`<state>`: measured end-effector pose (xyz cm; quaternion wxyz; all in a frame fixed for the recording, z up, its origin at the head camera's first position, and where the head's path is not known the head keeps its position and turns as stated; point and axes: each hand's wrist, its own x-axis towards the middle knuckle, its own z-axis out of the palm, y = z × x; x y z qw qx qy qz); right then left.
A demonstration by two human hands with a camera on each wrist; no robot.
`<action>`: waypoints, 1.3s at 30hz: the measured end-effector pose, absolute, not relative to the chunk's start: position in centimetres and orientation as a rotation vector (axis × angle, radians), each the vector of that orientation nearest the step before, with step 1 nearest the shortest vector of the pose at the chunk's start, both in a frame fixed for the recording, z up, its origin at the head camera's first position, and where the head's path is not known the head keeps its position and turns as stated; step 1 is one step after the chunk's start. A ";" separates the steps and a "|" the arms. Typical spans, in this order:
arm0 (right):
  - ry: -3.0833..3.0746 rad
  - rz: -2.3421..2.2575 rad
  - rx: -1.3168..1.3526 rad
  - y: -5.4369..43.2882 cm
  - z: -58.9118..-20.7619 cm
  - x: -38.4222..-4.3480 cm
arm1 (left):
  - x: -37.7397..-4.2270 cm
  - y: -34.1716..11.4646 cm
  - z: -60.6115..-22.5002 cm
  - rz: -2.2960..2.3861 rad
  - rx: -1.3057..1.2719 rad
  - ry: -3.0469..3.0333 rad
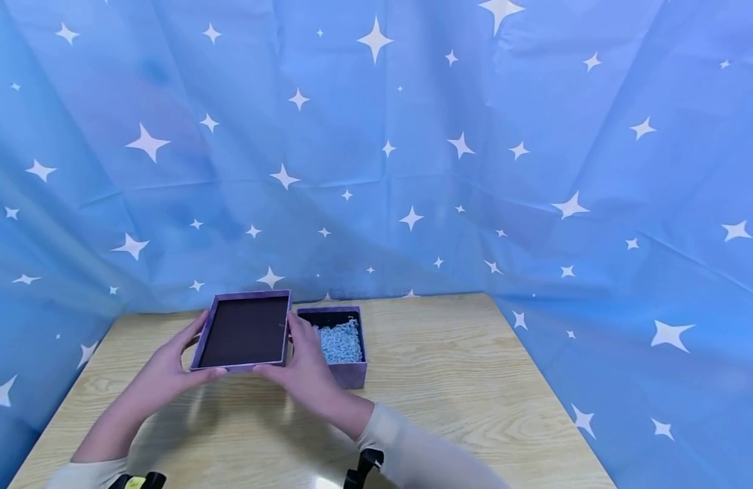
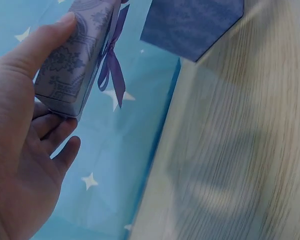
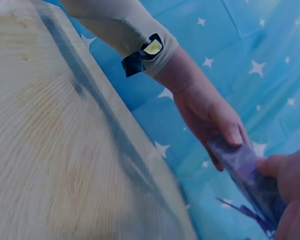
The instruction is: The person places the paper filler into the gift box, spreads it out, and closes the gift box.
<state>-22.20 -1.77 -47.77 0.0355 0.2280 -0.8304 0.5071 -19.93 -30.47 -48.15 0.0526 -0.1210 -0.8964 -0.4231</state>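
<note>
Both hands hold a square purple box lid (image 1: 244, 331) above the table, its dark inside facing up toward the head camera. My left hand (image 1: 168, 363) grips its left side, the thumb along the near edge. On the opposite side my right hand (image 1: 309, 370) holds it, thumb also at the near edge. The left wrist view shows the lid's patterned side wall (image 2: 65, 65) and a purple ribbon bow (image 2: 112, 65) hanging from its outer face. Just behind the right hand stands the open purple box (image 1: 350, 375), with light blue shredded paper (image 1: 341, 341) inside.
The light wood table (image 1: 449, 394) extends to the right of the box and toward the front. A blue curtain with white stars (image 1: 376, 170) hangs behind the table and along its sides. Straps with small devices (image 1: 370, 462) are worn near both wrists.
</note>
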 end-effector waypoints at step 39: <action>-2.546 1.568 0.672 12.1 -48.3 -22.8 | -22.3 -20.2 -49.6 -1.301 -0.745 -2.530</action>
